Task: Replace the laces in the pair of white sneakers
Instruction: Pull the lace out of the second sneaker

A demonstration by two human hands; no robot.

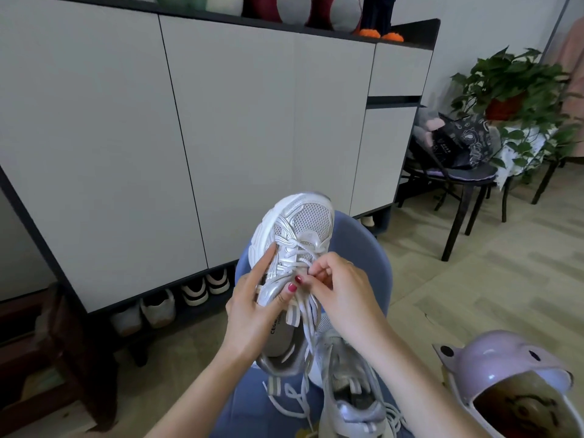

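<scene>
Right hand (339,289) fingers curled, pinching white lace (308,263) at eyelets mid-shoe. Left hand (256,314) grips sneaker (294,248) from side, thumb across tongue, forefinger straight along sole edge. Sneaker held toe-up above blue chair (363,248). Second sneaker (347,390) lies on seat near front edge, loose laces around. Lilac helmet (512,384) lower right.
</scene>
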